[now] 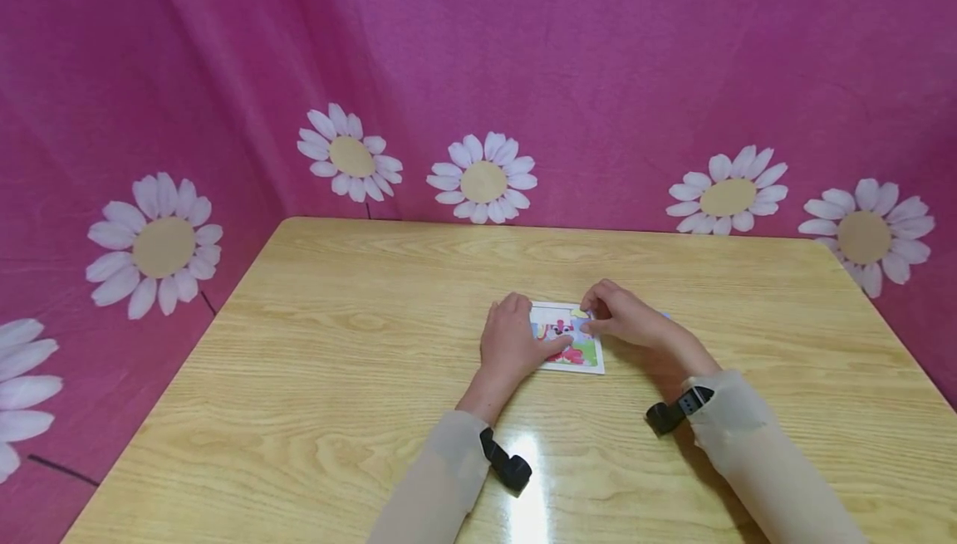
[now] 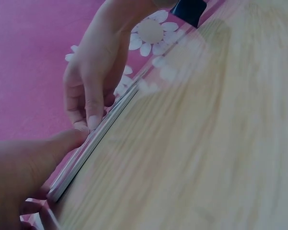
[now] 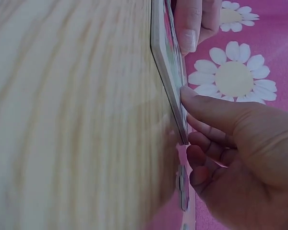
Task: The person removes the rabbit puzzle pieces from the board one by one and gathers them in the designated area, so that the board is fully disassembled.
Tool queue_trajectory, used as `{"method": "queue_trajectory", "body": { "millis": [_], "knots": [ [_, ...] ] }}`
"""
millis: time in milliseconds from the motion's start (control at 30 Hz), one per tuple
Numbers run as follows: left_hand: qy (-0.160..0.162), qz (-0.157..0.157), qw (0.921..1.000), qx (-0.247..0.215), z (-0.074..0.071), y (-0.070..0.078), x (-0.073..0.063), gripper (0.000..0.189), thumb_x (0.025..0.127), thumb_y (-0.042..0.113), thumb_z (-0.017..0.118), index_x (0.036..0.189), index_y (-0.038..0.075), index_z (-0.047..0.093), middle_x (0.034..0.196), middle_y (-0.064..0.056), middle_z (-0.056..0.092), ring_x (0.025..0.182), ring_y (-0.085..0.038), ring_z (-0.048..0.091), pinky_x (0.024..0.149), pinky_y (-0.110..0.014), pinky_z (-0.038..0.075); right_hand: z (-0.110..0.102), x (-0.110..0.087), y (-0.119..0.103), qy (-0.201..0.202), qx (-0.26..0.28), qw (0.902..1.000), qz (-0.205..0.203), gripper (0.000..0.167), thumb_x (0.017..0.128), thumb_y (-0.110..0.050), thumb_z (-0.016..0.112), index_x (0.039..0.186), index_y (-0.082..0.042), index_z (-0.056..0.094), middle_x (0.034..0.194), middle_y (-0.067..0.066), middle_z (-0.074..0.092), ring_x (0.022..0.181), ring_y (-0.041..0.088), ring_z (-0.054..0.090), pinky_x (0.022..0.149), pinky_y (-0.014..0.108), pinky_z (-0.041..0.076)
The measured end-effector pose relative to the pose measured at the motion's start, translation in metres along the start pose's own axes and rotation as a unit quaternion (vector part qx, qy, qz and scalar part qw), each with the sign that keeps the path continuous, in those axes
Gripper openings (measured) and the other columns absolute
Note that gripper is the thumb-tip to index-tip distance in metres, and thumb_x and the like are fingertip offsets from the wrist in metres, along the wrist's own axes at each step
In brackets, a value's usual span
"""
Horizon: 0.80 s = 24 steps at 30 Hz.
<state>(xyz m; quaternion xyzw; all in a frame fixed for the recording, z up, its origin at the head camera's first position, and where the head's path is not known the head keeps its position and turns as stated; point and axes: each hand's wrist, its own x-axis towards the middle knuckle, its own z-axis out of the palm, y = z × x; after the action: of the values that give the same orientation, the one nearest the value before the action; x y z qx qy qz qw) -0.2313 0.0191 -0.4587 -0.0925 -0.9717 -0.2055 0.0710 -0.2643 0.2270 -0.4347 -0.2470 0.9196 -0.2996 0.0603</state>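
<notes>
A small picture puzzle (image 1: 591, 355) in a white frame lies flat on the wooden table, showing a red cartoon figure, green ground and a yellow shape. My left hand (image 1: 511, 336) holds its left side, fingers along the edge and thumb stretched over the picture. At the upper right part of the picture, my right hand (image 1: 624, 316) pinches what looks like a puzzle piece between thumb and forefinger; its outline is mostly hidden. In the right wrist view the right thumb (image 3: 206, 105) touches the puzzle's surface, and the other fingers are curled beyond its edge.
Beyond the right hand a flat loose piece (image 3: 182, 187) lies on the table (image 1: 336, 345); only a bit of blue (image 1: 665, 314) shows from the head. A pink cloth with daisies (image 1: 482, 181) hangs behind the table's far and left edges.
</notes>
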Motion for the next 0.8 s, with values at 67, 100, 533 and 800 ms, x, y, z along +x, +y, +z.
{"method": "queue_trajectory", "body": {
  "millis": [67, 100, 533, 800],
  "knots": [
    [0.004, -0.002, 0.9999, 0.014, 0.002, 0.002, 0.000, 0.072, 0.073, 0.071, 0.070, 0.108, 0.010, 0.054, 0.103, 0.001, 0.053, 0.098, -0.015, 0.049, 0.102, -0.029, 0.041, -0.001, 0.000, -0.001, -0.006, 0.004, 1.0000, 0.000, 0.019, 0.088, -0.007, 0.070, 0.100, 0.002, 0.058, 0.092, 0.010, 0.050, 0.083, 0.017, 0.045, 0.068, 0.021, 0.036],
    [0.003, -0.004, 0.9998, 0.019, 0.002, 0.003, 0.000, 0.073, 0.073, 0.071, 0.070, 0.109, 0.010, 0.053, 0.104, 0.001, 0.052, 0.099, -0.015, 0.049, 0.105, -0.030, 0.040, -0.001, 0.001, -0.001, -0.008, 0.005, 1.0000, 0.000, 0.019, 0.088, -0.007, 0.070, 0.100, 0.002, 0.057, 0.092, 0.010, 0.050, 0.083, 0.017, 0.045, 0.068, 0.020, 0.037],
    [-0.007, -0.040, 0.9988, 0.027, 0.003, 0.011, 0.001, 0.079, 0.070, 0.071, 0.072, 0.114, 0.010, 0.048, 0.107, -0.001, 0.048, 0.103, -0.017, 0.047, 0.110, -0.034, 0.036, 0.004, -0.004, -0.005, 0.037, -0.029, 0.9988, -0.010, 0.027, 0.086, -0.008, 0.073, 0.106, 0.001, 0.057, 0.098, 0.012, 0.059, 0.088, 0.019, 0.052, 0.078, 0.031, 0.046],
    [-0.009, -0.045, 0.9988, 0.017, 0.003, 0.011, 0.001, 0.078, 0.070, 0.069, 0.073, 0.115, 0.010, 0.048, 0.108, -0.001, 0.048, 0.107, -0.018, 0.046, 0.116, -0.037, 0.032, 0.008, -0.009, -0.004, 0.105, -0.004, 0.9927, -0.060, 0.017, 0.085, 0.006, 0.068, 0.100, 0.002, 0.060, 0.095, 0.014, 0.062, 0.085, 0.021, 0.062, 0.074, 0.027, 0.055]
  ]
}}
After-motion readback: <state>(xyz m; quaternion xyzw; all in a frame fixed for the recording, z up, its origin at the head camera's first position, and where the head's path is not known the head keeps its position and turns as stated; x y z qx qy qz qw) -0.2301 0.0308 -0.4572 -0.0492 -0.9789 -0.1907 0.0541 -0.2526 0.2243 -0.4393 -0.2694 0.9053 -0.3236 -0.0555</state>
